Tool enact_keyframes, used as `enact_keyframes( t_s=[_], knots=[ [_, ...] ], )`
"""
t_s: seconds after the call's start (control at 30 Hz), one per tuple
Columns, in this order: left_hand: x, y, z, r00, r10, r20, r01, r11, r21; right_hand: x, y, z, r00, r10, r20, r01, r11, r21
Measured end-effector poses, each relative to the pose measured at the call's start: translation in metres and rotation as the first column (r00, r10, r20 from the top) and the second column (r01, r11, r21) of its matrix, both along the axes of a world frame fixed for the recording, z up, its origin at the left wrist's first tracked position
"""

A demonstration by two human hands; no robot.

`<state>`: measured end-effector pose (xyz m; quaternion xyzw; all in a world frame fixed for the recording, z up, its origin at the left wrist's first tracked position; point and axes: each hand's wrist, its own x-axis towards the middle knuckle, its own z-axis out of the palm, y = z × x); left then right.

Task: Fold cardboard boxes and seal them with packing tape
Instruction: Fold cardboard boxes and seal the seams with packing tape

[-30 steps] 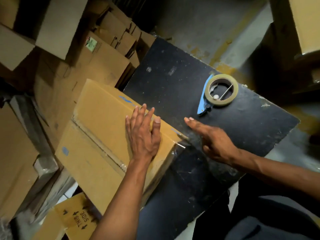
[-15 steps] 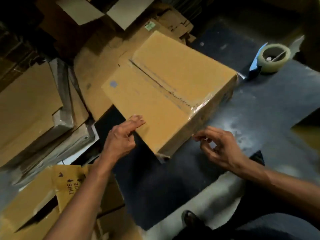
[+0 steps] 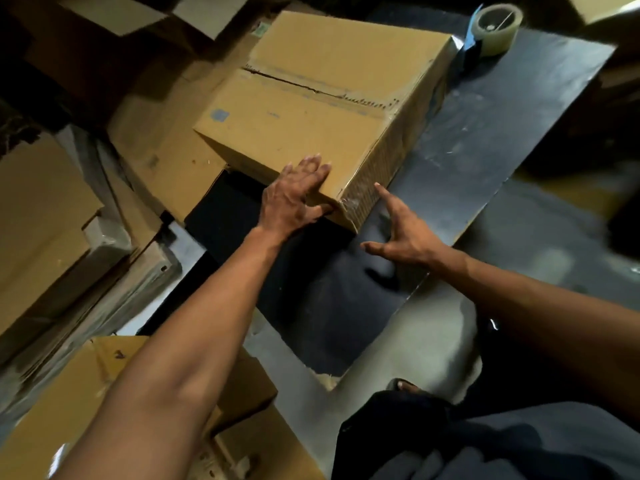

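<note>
Both forearms bare to edge of frame, no sleeves, no watch, rings or gloves seen. Left hand (image 3: 294, 199) and right hand (image 3: 403, 237) bare too. Dark navy trousers (image 3: 485, 441) at lower right of frame. Toes of a foot (image 3: 407, 385) showing above the knee; footwear unclear.

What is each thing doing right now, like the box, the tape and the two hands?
Cardboard box: closed, top seam taped, resting partly on the black board.
Tape dispenser: lying on the board beyond the box, nobody holding it.
Left hand: gripping the box's near corner, fingers on top, thumb underneath.
Right hand: open, fingers spread, one fingertip at the box's taped side.
Black board: lying flat.
</note>
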<state>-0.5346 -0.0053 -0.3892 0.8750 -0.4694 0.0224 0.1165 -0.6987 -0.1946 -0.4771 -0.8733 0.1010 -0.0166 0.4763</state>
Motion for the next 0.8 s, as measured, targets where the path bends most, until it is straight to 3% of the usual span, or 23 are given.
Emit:
enact_keyframes(
  t_s=[0.23, 0.33, 0.57, 0.8],
  knots=[
    [-0.001, -0.001, -0.001, 0.999, 0.033, -0.028, -0.033, 0.999, 0.019, -0.018, -0.004, -0.014, 1.0, -0.018, 0.022, 0.019, 0.999, -0.041],
    [-0.005, -0.006, 0.003, 0.998, 0.027, 0.051, -0.03, 0.998, 0.047, -0.013, 0.006, -0.009, 0.997, -0.065, 0.044, 0.067, 0.997, -0.028],
    [0.002, -0.008, 0.008, 0.991, -0.047, 0.127, 0.029, 0.99, 0.139, 0.008, 0.025, -0.007, 0.95, -0.301, 0.087, 0.271, 0.928, 0.254],
    [-0.009, -0.018, 0.003, 0.995, -0.026, 0.095, 0.019, 0.997, 0.078, 0.037, 0.029, -0.019, 0.88, -0.467, 0.089, 0.395, 0.822, 0.409]
  ],
)
